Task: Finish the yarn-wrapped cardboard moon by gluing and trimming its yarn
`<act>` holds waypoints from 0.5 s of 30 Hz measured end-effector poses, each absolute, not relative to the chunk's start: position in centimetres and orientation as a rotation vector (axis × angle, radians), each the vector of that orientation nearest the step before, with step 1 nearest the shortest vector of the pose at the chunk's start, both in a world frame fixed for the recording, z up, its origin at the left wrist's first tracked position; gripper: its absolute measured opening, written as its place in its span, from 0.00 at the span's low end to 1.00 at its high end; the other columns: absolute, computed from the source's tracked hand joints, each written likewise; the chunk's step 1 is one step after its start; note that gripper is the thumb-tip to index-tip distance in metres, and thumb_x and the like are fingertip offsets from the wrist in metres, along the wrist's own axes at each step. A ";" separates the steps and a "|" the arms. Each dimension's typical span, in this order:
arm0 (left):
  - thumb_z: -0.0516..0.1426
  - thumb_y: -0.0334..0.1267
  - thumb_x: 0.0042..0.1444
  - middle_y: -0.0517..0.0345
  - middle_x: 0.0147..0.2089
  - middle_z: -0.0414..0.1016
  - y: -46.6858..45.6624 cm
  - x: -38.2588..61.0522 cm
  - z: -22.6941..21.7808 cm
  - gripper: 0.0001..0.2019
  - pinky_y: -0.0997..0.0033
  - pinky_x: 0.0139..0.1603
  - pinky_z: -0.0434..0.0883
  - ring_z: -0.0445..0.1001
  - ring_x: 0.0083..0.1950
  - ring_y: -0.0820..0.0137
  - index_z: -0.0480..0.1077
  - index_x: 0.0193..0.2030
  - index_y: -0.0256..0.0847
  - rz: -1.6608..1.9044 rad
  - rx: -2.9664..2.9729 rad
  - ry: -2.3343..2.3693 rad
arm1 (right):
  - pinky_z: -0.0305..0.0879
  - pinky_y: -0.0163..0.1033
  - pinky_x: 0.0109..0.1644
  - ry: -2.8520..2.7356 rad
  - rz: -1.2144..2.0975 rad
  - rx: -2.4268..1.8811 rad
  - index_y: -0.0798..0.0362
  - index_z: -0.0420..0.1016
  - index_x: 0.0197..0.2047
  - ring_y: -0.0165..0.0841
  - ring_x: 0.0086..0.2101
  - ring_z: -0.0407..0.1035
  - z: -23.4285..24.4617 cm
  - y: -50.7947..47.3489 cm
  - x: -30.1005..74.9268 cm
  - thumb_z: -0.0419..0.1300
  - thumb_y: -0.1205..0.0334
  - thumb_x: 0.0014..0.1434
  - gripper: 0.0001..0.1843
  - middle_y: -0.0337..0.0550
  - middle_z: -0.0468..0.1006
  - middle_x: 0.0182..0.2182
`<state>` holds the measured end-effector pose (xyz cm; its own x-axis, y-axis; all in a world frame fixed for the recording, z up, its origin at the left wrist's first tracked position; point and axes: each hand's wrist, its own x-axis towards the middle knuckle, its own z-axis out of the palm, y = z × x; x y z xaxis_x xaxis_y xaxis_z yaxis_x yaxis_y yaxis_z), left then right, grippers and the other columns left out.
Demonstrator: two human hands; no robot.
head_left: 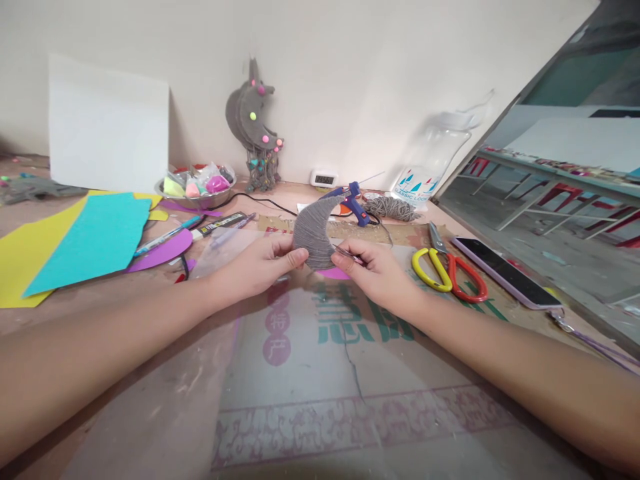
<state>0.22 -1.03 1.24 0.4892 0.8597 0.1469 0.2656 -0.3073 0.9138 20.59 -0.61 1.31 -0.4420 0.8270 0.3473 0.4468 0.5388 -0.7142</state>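
My left hand [273, 263] is closed on the left edge of a crescent moon shape [314, 235] wound in grey yarn, thumb in front. The crescent is held upright above the work surface, tips to the right. At its lower right edge my right hand [373, 267] is closed, thumb and fingers pinching a thin dark strand, seemingly the yarn [346, 252]. A loose yarn end [356, 373] trails below over the plastic-covered board [300, 373]. Part of a pink-purple piece [334, 274] shows behind the crescent.
Behind are a blue glue gun [356, 205], a grey yarn bundle [393, 208] and a small clock [324, 178]. Scissors [440, 267] and a phone [505, 272] lie right. Coloured sheets [87, 240], pens and a bowl [195, 199] are left. A decorated moon [253, 120] hangs on the wall.
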 end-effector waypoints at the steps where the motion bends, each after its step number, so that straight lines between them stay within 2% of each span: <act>1: 0.49 0.45 0.58 0.64 0.23 0.62 -1.0 0.2 1.2 0.15 0.77 0.25 0.59 0.60 0.24 0.77 0.65 0.27 0.37 0.830 1.813 0.943 | 0.45 0.33 0.25 -2.081 0.707 -1.029 0.54 0.59 0.22 0.24 0.22 0.48 1.3 -0.6 20.6 0.53 0.58 0.58 0.16 0.32 0.53 0.19; 5: 0.49 0.47 0.58 0.62 0.26 0.63 -1.2 0.1 1.2 0.17 0.76 0.27 0.60 0.61 0.27 0.77 0.64 0.25 0.36 0.889 1.749 0.952 | 0.45 0.33 0.25 -2.070 0.721 -1.035 0.54 0.60 0.22 0.24 0.22 0.48 1.1 -0.3 20.7 0.53 0.58 0.58 0.15 0.32 0.53 0.19; 8: 0.50 0.47 0.57 0.63 0.24 0.61 -1.2 0.1 1.3 0.17 0.76 0.25 0.58 0.60 0.25 0.77 0.64 0.25 0.36 0.854 1.708 0.966 | 0.44 0.33 0.25 -2.080 0.719 -1.030 0.54 0.59 0.22 0.24 0.21 0.47 1.1 -0.4 20.6 0.53 0.59 0.58 0.15 0.32 0.54 0.19; 15: 0.51 0.47 0.57 0.62 0.26 0.62 -0.7 -0.1 1.0 0.16 0.76 0.27 0.59 0.60 0.27 0.77 0.65 0.27 0.36 0.810 1.704 0.905 | 0.46 0.32 0.25 -2.120 0.649 -1.026 0.54 0.60 0.22 0.24 0.21 0.49 1.4 -0.8 20.6 0.53 0.60 0.58 0.14 0.32 0.54 0.19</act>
<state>-0.11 -0.72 1.05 0.4951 0.8634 0.0975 0.1923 -0.2182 0.9568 20.56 -0.76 1.43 -0.4543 0.8144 0.3610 0.4729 0.5639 -0.6770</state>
